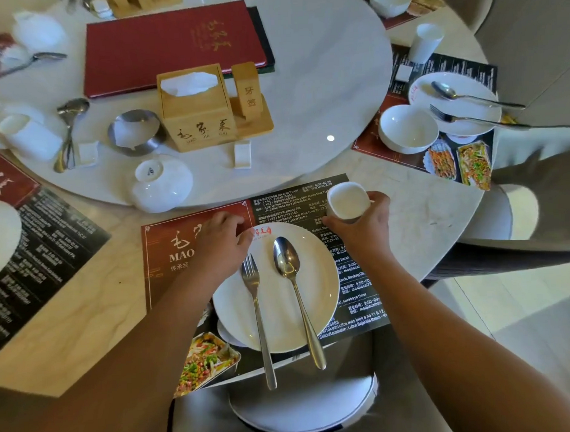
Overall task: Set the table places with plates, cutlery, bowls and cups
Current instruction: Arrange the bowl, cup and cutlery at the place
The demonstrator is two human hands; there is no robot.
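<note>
Beyond the plate [280, 313], the right hand [358, 226] has its grip closed round a white cup [347, 199], tilted above the placemat. The left hand [221, 237] rests loosely curled at the plate's far-left rim, gripping nothing. A nudge could roll the overhanging fork [258, 313] and spoon [297, 296] off the counter.

A white plate [282, 316] with a small red logo at its far rim carries a silver fork [256, 310] and spoon [294, 290]. The placemat [194, 248] beneath is red and black with white lettering. The cup [347, 200] is plain white; the menu [174, 45] is dark red with gold script.
</note>
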